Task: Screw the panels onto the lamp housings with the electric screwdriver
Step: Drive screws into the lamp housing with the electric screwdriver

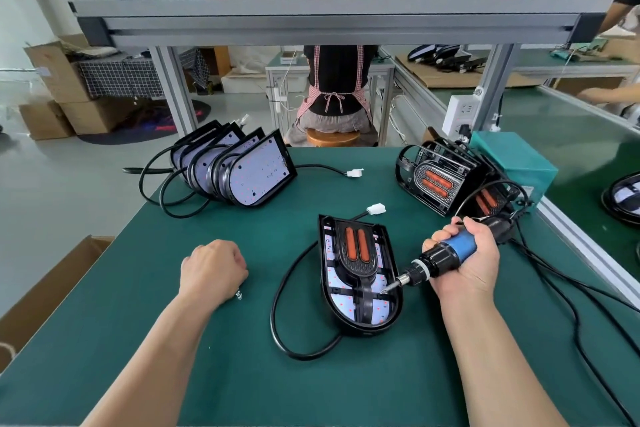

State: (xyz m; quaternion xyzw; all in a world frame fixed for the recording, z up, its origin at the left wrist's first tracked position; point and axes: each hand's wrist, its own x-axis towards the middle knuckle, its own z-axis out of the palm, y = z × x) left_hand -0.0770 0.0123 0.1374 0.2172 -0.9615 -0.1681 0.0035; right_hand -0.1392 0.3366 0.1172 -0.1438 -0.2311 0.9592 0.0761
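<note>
1 black D-shaped lamp housing (367,329), orange-slotted panel (356,250) | right grip (467,263) holds 1 blue-black screwdriver (441,256) | left grip (213,270) fisted, contents unseen

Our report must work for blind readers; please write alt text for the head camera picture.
A person's right hand holds an electric screwdriver, its bit tip down inside a black lamp housing that lies on a green table. The left hand rests curled on the table to the left. Behind it, more housings stand in rows left and right.
</note>
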